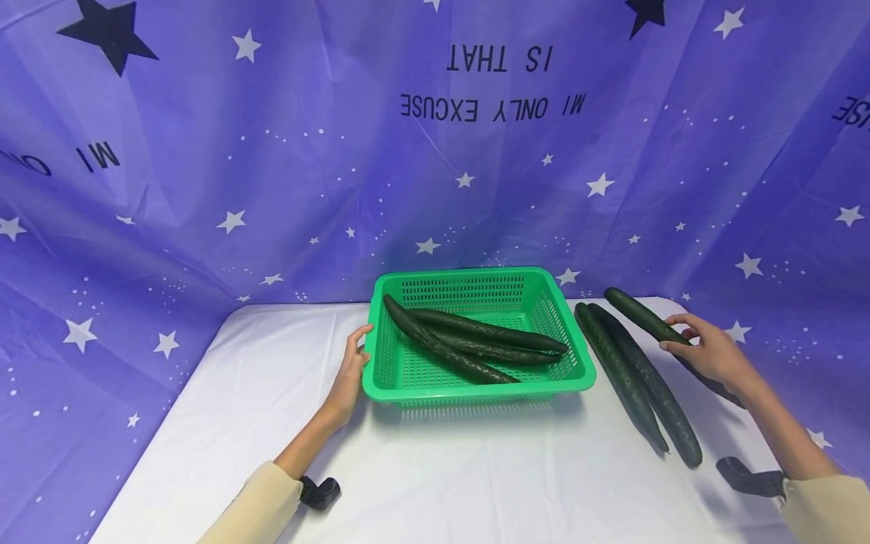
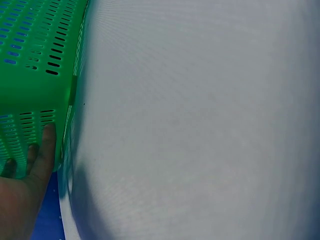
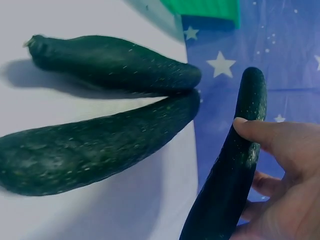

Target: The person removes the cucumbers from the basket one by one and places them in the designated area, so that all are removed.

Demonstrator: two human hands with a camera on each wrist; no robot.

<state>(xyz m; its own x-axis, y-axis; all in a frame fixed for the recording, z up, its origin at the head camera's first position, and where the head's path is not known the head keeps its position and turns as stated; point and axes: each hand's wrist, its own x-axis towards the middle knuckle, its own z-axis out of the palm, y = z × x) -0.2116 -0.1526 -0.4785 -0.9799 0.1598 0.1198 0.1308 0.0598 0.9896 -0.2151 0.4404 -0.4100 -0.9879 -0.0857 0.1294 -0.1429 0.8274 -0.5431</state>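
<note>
A green plastic basket (image 1: pixel 476 391) with slotted walls stands at the back of the table, and several dark green cucumbers (image 1: pixel 489 329) lie in it. My left hand (image 1: pixel 348 374) rests against the basket's left side; in the left wrist view its fingers (image 2: pixel 47 145) touch the slotted wall. At the right, my right hand (image 1: pixel 710 353) grips a cucumber (image 3: pixel 220 185) around its middle, thumb on one side and fingers on the other. Two more cucumbers, a left one (image 1: pixel 621 378) and a right one (image 1: pixel 655 393), lie side by side between the basket and that hand.
The white tabletop (image 1: pixel 462 476) ends at a purple star-printed cloth (image 1: pixel 435 151) hanging behind and at both sides. Dark wrist devices (image 1: pixel 321 493) show at both cuffs.
</note>
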